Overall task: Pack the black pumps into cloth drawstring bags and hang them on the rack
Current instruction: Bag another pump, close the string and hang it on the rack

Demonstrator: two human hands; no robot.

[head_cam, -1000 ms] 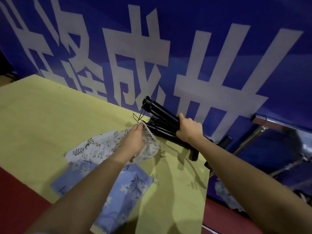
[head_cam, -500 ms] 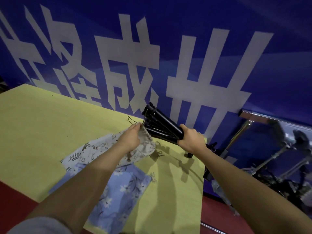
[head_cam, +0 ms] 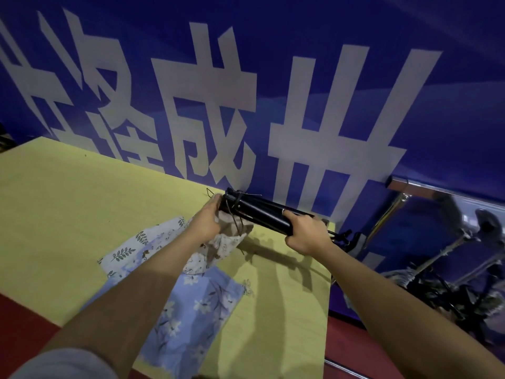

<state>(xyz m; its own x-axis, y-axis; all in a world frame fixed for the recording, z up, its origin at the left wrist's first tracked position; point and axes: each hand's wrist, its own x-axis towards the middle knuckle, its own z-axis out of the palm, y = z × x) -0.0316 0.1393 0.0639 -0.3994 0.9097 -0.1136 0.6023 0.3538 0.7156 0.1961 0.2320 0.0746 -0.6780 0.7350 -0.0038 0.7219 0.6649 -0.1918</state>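
A bundle of black pumps (head_cam: 257, 213) is held level above the yellow table (head_cam: 60, 203). My right hand (head_cam: 306, 232) grips the bundle's right end. My left hand (head_cam: 209, 218) holds the gathered mouth of a white leaf-print cloth bag (head_cam: 153, 246) at the bundle's left end. The bag's dark drawstring (head_cam: 237, 222) hangs over the pump tips, and the bag trails down onto the table. A blue flowered cloth bag (head_cam: 191, 305) lies flat on the table under my left forearm.
A blue banner with large white characters (head_cam: 218, 105) stands right behind the table. Beyond the table's right edge a shiny metal rail (head_cam: 410, 186) runs along the banner, with dark gear (head_cam: 451, 274) piled on the red floor (head_cam: 360, 348).
My right hand has raised the pump bundle from a steep tilt to nearly level. My left hand has lifted the bag's mouth up onto the bundle's left end.
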